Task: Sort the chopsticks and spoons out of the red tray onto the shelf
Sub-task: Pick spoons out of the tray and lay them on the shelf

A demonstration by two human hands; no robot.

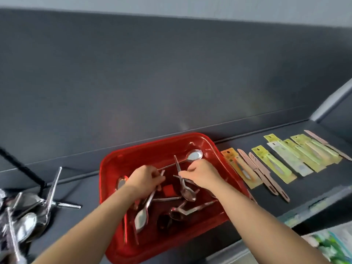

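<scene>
- The red tray (148, 149) sits on the dark grey shelf (80, 187), about mid-scene, its far rim close to the shelf's back wall.
- Both bare arms reach in from the near side, and both hands are over the tray.
- The left hand (144, 180) has its fingers curled round the handle end of a long-handled spoon (195, 155). The spoon's bowl lies at the tray's far right corner.
- The right hand (202, 174) pinches the handle of a tilted spoon (187, 194) between thumb and fingers, handle tip up and bowl down among the others.
- More loose spoons (142, 220) lie crossed in the near half of the tray (motion blur makes them hard to count).
- On the shelf at the far left, well apart from the tray, is a heap of spoons (26, 223), with slim metal sticks (54, 185) poking out of it.
- Right of the tray, a row of yellow carded packs (274, 164) lies flat on the shelf, with pinkish knives (264, 174) between them.
</scene>
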